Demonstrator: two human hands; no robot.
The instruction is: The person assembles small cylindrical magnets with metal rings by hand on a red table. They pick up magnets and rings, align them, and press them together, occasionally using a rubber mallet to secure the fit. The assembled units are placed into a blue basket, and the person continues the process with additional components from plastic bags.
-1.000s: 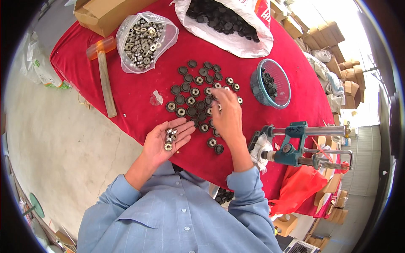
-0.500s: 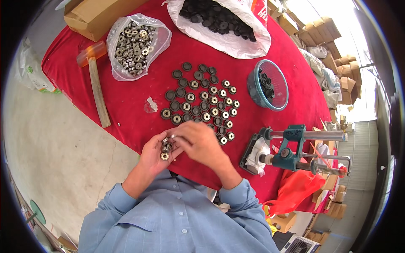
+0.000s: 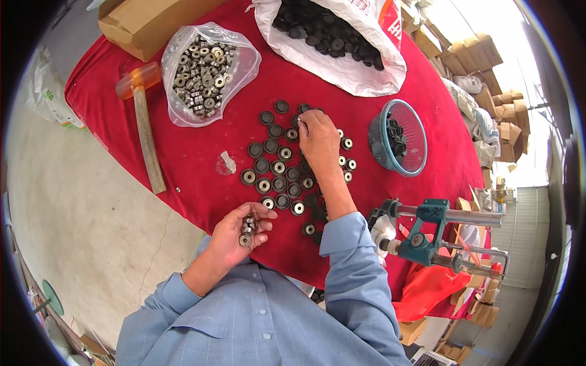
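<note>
Several small black rings [image 3: 278, 177], some with a metal bearing set in them, lie spread on the red tablecloth [image 3: 207, 152]. My left hand [image 3: 238, 232] is cupped palm up at the table's near edge and holds a few small metal bearings [image 3: 247, 229]. My right hand [image 3: 317, 137] reaches out over the far side of the spread, fingertips pinched down at a ring there. Whether a bearing is between those fingers is hidden.
A clear bag of metal bearings [image 3: 204, 70] and a white bag of black rings [image 3: 342, 36] lie at the back. A blue mesh basket [image 3: 400, 137] holds rings at right. A wooden-handled mallet [image 3: 143, 125] lies left. A green hand press [image 3: 436, 235] stands at the near right. A cardboard box [image 3: 149, 21] sits far left.
My right hand came back to my left palm, then reached out again to the far side of the spread. My left hand stayed at the table's edge.
</note>
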